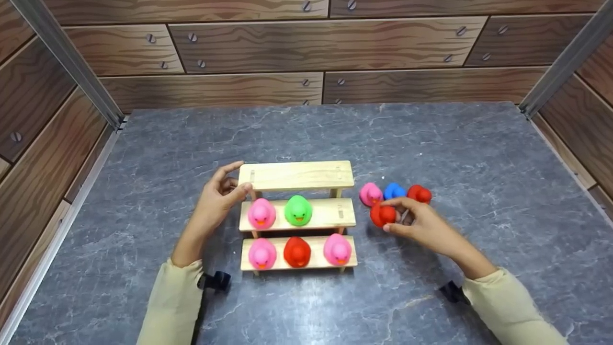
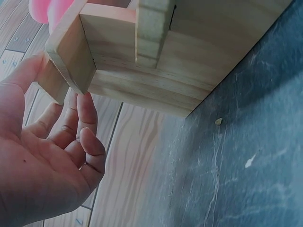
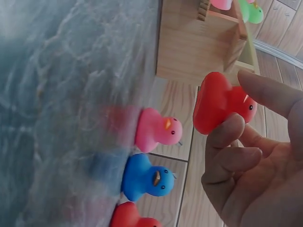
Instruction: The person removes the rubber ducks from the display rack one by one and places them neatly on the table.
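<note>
A three-step wooden stand [image 1: 297, 175] is gripped at the left end of its top step by my left hand [image 1: 215, 201]. In the left wrist view, thumb and fingers of that hand [image 2: 52, 156] pinch the step's end. My right hand [image 1: 421, 225] holds a red rubber duck [image 1: 382, 214] by its head, raised off the table, right of the stand. The right wrist view shows this duck [image 3: 213, 104] between thumb and fingers. On the middle step sit a pink duck [image 1: 261, 213] and a green duck [image 1: 298, 211]; the bottom step carries two pink ducks and a red duck [image 1: 297, 252].
Behind my right hand stand a pink duck [image 1: 370, 193], a blue duck [image 1: 394, 190] and another red duck [image 1: 419, 193] in a row on the grey marbled table [image 1: 306, 311]. Wood-patterned walls [image 1: 325, 45] close off the back and both sides.
</note>
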The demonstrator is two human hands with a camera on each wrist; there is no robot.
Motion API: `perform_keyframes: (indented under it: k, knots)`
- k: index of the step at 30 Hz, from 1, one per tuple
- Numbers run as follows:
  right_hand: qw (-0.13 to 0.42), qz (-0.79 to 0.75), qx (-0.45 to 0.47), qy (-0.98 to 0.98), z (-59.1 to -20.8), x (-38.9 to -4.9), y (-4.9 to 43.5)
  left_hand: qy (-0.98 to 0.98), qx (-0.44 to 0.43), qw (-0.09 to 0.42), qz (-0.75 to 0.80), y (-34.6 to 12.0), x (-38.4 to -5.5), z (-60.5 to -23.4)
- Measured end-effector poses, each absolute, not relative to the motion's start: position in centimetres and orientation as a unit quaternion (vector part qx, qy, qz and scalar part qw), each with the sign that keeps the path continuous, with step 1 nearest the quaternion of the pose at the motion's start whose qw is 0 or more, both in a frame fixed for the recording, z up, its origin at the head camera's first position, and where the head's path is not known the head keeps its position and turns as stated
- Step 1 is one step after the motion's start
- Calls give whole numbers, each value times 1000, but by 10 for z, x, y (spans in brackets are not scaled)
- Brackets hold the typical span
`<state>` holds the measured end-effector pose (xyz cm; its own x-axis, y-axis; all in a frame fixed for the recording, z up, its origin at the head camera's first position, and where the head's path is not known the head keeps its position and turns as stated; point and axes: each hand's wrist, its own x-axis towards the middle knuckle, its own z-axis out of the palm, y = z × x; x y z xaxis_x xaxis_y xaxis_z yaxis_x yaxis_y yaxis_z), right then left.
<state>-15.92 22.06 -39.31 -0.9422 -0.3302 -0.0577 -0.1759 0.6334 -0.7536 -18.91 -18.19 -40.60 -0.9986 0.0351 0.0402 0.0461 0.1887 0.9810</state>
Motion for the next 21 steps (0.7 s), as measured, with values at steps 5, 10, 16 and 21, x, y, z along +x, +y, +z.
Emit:
perform_keyframes:
  k: [5,10,16,21]
  knots:
    - [107,-395,-145,901,-401,-163,218,-771,-27,3,-637,-182,-189,-405]
    - [112,-387,-152,903,-409,-168,216,-769,-30,1,-638,-182,-189,-404]
    - [116,-370,-148,910,-411,-172,215,-768,-30,5,-639,-182,-189,-405]
    - [115,-355,-145,916,-412,-174,214,-769,-30,8,-638,-181,-189,-405]
